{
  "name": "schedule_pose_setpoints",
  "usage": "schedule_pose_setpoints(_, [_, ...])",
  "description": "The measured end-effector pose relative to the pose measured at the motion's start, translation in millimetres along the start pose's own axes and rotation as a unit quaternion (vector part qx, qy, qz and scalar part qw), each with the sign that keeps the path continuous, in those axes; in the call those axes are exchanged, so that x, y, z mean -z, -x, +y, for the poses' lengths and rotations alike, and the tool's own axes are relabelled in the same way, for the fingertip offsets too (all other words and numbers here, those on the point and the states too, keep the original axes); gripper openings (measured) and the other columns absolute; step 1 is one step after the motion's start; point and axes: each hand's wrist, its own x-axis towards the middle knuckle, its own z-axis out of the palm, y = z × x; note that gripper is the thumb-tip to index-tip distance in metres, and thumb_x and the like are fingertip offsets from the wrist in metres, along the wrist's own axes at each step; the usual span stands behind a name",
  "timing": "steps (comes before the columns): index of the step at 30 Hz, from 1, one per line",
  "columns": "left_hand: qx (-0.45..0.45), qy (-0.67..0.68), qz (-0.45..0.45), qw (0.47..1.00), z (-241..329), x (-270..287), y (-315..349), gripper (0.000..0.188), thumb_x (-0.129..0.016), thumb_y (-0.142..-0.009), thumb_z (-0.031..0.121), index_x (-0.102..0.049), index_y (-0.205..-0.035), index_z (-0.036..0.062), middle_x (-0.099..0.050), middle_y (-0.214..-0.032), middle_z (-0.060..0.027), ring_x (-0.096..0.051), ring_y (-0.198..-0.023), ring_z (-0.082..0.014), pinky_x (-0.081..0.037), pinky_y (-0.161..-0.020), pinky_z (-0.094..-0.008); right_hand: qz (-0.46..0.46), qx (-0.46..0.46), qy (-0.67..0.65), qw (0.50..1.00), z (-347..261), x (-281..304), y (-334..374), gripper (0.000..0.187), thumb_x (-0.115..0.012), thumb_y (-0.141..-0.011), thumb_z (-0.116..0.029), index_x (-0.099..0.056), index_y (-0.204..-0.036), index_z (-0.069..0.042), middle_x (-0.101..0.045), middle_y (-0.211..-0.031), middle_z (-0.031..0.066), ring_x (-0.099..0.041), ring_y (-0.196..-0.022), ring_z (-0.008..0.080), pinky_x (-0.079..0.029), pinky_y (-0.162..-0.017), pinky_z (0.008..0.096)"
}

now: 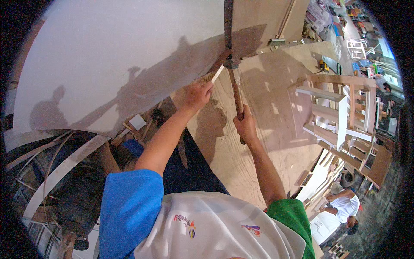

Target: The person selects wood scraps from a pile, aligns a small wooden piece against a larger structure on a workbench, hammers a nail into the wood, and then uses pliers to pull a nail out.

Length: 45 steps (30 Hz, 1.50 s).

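head view: the work looks under way, not done. the right hand [245, 126] is wrapped around the wooden handle of a hammer [236, 90]. the left hand [199, 96] pinches a thin pale stick [217, 74] that points up toward the hammer's head; i cannot tell if they touch. both things are by the edge of a big white panel [99, 56], over a plywood sheet [271, 90]. i see no finished spot, so how much is left is hard to say. the hammer has a long brown handle and a dark head. the stick is straight and slim, its bottom hidden. the panel is smooth, with shadows across it.
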Motion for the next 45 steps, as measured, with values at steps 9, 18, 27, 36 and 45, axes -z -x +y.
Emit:
schedule_pose_setpoints(9, [0.003,-0.029,-0.015,0.999,-1,1,-2,0.016,-0.058,-0.082,0.020,-0.058,-0.095,0.0109,-0.063,-0.074,-0.0129,-0.061,-0.072,-0.0342,-0.048,-0.066,-0.0464,0.008,0.024,0.000,1.000,2,1,-6,0.031,-0.057,-0.079,-0.008,-0.045,-0.108,-0.005,-0.053,-0.061,0.0130,-0.055,-0.048,0.0231,-0.044,-0.045,0.0384])
schedule_pose_setpoints(18, [0.050,-0.029,-0.071,0.996,9,15,-3,0.022,-0.057,-0.083,0.027,-0.062,-0.101,0.0148,-0.063,-0.084,-0.0167,-0.059,-0.083,-0.0381,-0.047,-0.071,-0.0497,0.088,0.030,0.016,0.996,-2,8,-8,0.025,-0.056,-0.080,-0.009,-0.044,-0.101,-0.003,-0.055,-0.063,0.0180,-0.058,-0.056,0.0327,-0.046,-0.052,0.0427])
schedule_pose_setpoints(27, [0.051,-0.079,-0.096,0.991,12,23,-10,0.021,-0.054,-0.085,0.027,-0.063,-0.098,0.0141,-0.063,-0.083,-0.0164,-0.061,-0.079,-0.0376,-0.048,-0.069,-0.0494,0.096,0.085,0.050,0.990,-14,5,-5,0.032,-0.061,-0.077,-0.009,-0.045,-0.103,-0.002,-0.058,-0.070,0.0217,-0.058,-0.064,0.0401,-0.046,-0.059,0.0434])
schedule_pose_setpoints(36, [0.030,-0.077,-0.053,0.995,15,26,-6,0.018,-0.056,-0.083,0.029,-0.062,-0.094,0.0150,-0.061,-0.073,-0.0147,-0.060,-0.068,-0.0357,-0.048,-0.060,-0.0481,0.082,0.012,0.027,0.996,-10,-1,7,0.036,-0.060,-0.076,-0.009,-0.046,-0.108,-0.002,-0.060,-0.079,0.0250,-0.062,-0.073,0.0410,-0.048,-0.063,0.0446])
schedule_pose_setpoints(45, [0.032,-0.016,-0.045,0.998,9,20,-9,0.016,-0.059,-0.082,0.026,-0.062,-0.094,0.0160,-0.063,-0.082,-0.0114,-0.061,-0.079,-0.0330,-0.048,-0.068,-0.0460,0.068,0.021,0.070,0.995,-22,-1,0,0.033,-0.061,-0.075,-0.011,-0.047,-0.104,-0.001,-0.060,-0.078,0.0238,-0.061,-0.073,0.0397,-0.047,-0.063,0.0446])
